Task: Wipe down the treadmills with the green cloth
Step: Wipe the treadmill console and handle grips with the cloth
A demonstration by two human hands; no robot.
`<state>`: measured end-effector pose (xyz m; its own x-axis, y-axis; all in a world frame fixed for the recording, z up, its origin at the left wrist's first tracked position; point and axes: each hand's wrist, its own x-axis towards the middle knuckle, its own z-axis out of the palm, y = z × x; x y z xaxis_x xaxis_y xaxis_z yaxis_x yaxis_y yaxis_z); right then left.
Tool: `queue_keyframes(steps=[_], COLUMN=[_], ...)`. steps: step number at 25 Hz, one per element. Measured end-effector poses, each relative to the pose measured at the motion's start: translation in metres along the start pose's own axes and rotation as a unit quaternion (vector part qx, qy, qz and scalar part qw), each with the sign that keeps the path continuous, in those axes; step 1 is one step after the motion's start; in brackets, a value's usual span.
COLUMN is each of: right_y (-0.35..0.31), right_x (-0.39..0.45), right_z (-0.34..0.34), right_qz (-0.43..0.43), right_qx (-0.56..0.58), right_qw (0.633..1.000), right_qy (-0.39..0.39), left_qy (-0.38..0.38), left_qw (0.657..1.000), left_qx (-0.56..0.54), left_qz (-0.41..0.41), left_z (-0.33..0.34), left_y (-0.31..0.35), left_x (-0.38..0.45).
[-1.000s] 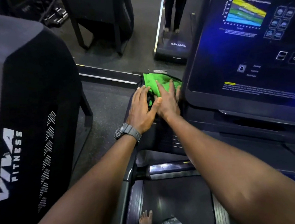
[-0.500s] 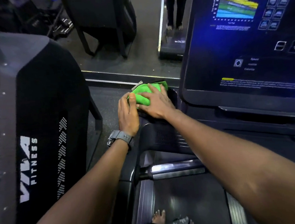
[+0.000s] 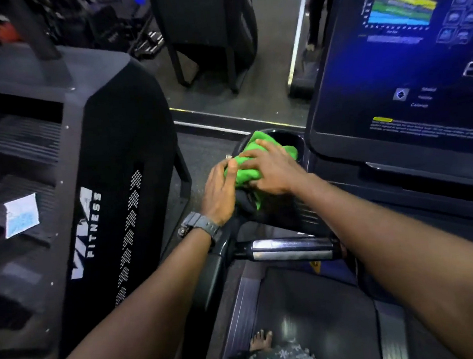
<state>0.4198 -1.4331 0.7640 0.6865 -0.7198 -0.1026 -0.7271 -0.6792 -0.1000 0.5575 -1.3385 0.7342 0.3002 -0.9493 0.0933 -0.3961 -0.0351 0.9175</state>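
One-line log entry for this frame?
phase: wiping | green cloth: bunched at cup holder | left hand: holds cloth | right hand: presses cloth

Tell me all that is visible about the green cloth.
The green cloth is bright green, soft-looking fabric, bunched into a crumpled wad. It lies at the rim of a round black cup holder left of the treadmill screen. The right hand lies on top; the left hand holds its left edge.

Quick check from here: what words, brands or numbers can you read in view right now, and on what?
"VIVA FITNESS": white lettering on the side of the black machine at left.
Treadmill screen: chart labels, menu words and the paragraph under the yellow tag are too blurred to read.
Paper slip on the left machine: print unreadable.
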Motion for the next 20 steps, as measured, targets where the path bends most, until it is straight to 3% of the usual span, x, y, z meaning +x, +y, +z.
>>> queue_keyframes(steps=[2, 4, 6, 7, 11, 15, 16, 19, 20], right_y=[-0.03, -0.064, -0.064, -0.053, -0.052, -0.074, -0.061, -0.048, -0.052], right_x=[-0.006, -0.033, -0.056, -0.053, -0.03, -0.072, -0.065, -0.047, -0.049], right_z=[0.005, 0.026, 0.039, 0.035, 0.016, 0.048, 0.042, 0.026, 0.031], right_qz=[0.042, -0.046, -0.162, -0.181, -0.015, -0.198, -0.204, -0.047, -0.046], right_qx=[-0.018, -0.057, -0.058, -0.049, -0.043, -0.048, -0.055, -0.056, -0.054], right_qw=[0.999, 0.995, 0.982, 0.98, 0.997, 0.975, 0.974, 0.994, 0.993], right_qy=[0.027, 0.074, 0.074, 0.062, 0.06, 0.086, 0.084, 0.082, 0.096], left_qy=[0.03, 0.061, 0.072, 0.066, 0.041, 0.121, 0.114, 0.065, 0.062], left_qw=[0.998, 0.99, 0.978, 0.976, 0.977, 0.946, 0.945, 0.952, 0.953], left_qx=[-0.03, -0.077, -0.122, -0.126, -0.101, -0.21, -0.216, -0.2, -0.197], left_qz=[-0.044, -0.098, -0.152, -0.168, -0.182, -0.216, -0.22, -0.224, -0.221], left_z=[-0.009, -0.019, -0.027, -0.03, -0.033, -0.036, -0.035, -0.026, -0.022], left_y=[-0.002, -0.009, -0.019, -0.023, -0.022, -0.013, -0.013, -0.008, -0.005], left_x=[-0.008, -0.016, -0.019, -0.021, -0.027, -0.026, -0.026, -0.022, -0.018])
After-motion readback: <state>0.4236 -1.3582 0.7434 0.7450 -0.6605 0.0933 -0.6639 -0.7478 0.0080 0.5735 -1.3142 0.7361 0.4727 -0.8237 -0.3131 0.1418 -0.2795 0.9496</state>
